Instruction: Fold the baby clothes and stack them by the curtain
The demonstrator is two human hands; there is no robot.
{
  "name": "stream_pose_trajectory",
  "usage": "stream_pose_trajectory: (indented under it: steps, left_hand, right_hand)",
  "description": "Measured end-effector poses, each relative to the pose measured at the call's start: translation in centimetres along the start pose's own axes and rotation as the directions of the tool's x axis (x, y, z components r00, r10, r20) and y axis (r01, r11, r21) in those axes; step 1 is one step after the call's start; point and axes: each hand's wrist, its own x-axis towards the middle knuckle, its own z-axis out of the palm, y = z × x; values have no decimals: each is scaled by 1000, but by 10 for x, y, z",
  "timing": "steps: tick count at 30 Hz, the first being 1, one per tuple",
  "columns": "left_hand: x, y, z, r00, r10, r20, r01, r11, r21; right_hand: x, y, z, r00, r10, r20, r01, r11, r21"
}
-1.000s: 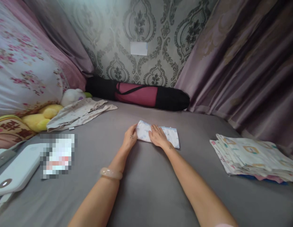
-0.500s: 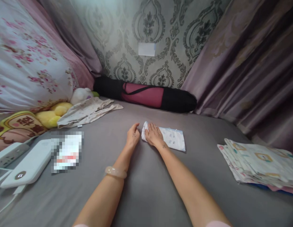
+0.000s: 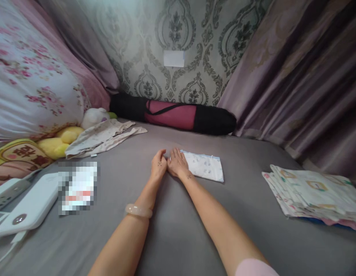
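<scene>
A small white folded cloth [image 3: 206,167] with a faint blue print lies flat on the grey bed sheet [image 3: 178,230]. My right hand [image 3: 177,165] lies palm down on its left end, fingers stretched forward and covering that edge. My left hand [image 3: 158,166] rests right beside it on the sheet, touching the right hand, fingers together and slightly curved, with nothing visible in them. A pale bangle [image 3: 138,210] sits on my left wrist.
A stack of folded printed cloths [image 3: 312,193] lies at the right. A beige garment [image 3: 103,136] and plush toys [image 3: 63,140] sit at the left, with a white device [image 3: 25,209] near the front left. A black-and-maroon bag [image 3: 178,115] lies along the wall; curtains hang at the right.
My right hand slid left along the cloth to its left end, and the bunched end now lies flat. My left hand came off the cloth, then closed up against my right hand.
</scene>
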Motion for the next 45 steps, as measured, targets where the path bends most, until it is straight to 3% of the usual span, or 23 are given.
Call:
stream_pose_trajectory:
  steps: [6,10,15,18,20,26,30,32,36,38,41,45]
  left_hand:
    - [-7,5,0,998,68,16,-69,995,67]
    - [-15,15,7,971,232,64,-238,961,138]
    - [-20,39,29,838,454,302,-526,819,228]
    - [-22,53,43,768,450,456,-612,725,315]
    - [-24,57,51,748,414,519,-637,668,385]
    - [-31,52,62,775,187,603,-577,597,557]
    - [-26,62,59,737,82,671,-588,568,576]
    - [-22,67,58,730,98,676,-608,545,578]
    - [-18,62,59,799,240,551,-586,517,625]
    - [-19,54,61,816,194,544,-555,523,647]
    - [-18,46,64,808,124,576,-546,524,653]
    - [-7,47,63,786,118,607,-559,555,616]
  right_hand:
    - [-5,13,-21,999,-41,-24,45,984,172]
    - [-33,41,-42,992,-31,-120,52,983,177]
    - [-71,79,-54,990,-10,-144,15,999,31]
    - [-78,89,-54,986,-39,-163,33,999,-36]
    - [-78,92,-49,985,-59,-159,50,997,-58]
    - [-72,101,-27,994,-21,-107,17,999,-35]
    - [-72,104,-33,999,-21,-45,22,1000,18]
    - [-73,106,-40,998,-13,-60,15,1000,27]
    - [-75,113,-46,978,41,-206,-52,997,-49]
    - [-75,118,-43,981,81,-177,-94,993,-69]
    - [-74,124,-37,987,116,-112,-124,990,-67]
    - [-71,128,-41,991,109,-78,-110,994,-5]
